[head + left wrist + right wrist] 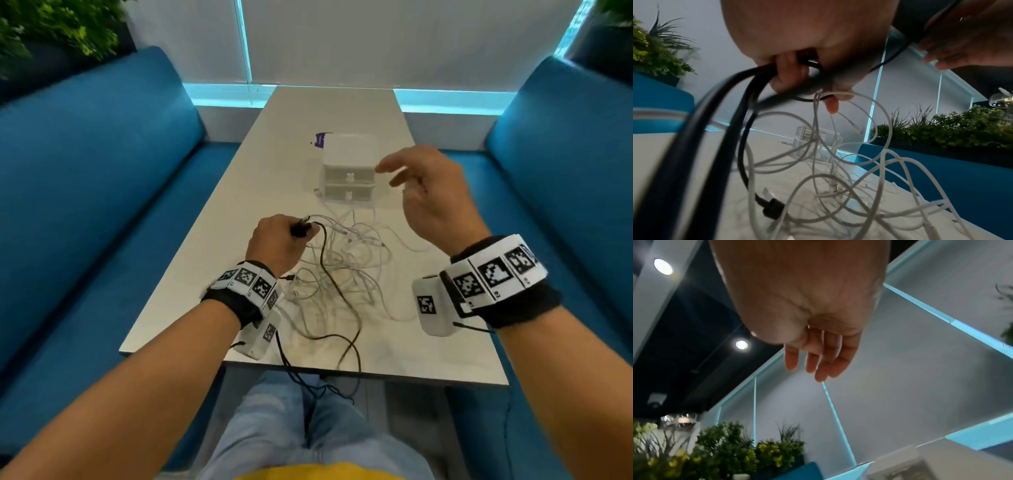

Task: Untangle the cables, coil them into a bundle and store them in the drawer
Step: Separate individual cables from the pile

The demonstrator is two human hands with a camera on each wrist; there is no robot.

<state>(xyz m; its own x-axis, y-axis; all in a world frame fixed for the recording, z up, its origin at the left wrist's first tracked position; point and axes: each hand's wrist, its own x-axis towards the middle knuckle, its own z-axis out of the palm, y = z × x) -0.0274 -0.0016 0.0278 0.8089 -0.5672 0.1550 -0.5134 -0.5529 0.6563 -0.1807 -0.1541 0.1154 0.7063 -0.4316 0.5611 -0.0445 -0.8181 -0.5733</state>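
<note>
A tangle of white cables (pixel 346 270) (pixel 838 170) lies on the white table (pixel 212 274) in front of me. A black cable (pixel 330 277) (pixel 719 146) runs through the tangle and off the near edge. My left hand (pixel 284 240) (pixel 797 76) grips the black cable near its plug end, just above the pile. My right hand (pixel 428 192) (pixel 813 356) hovers higher, to the right, fingers loosely spread and holding nothing. A small white two-drawer box (pixel 347 171) stands behind the cables, both drawers closed.
Blue sofas (pixel 85 192) flank the table on both sides. A purple item (pixel 320 139) lies behind the drawer box. Green plants (pixel 51 31) stand behind the left sofa. The black cable's plug (pixel 772 209) rests on the table.
</note>
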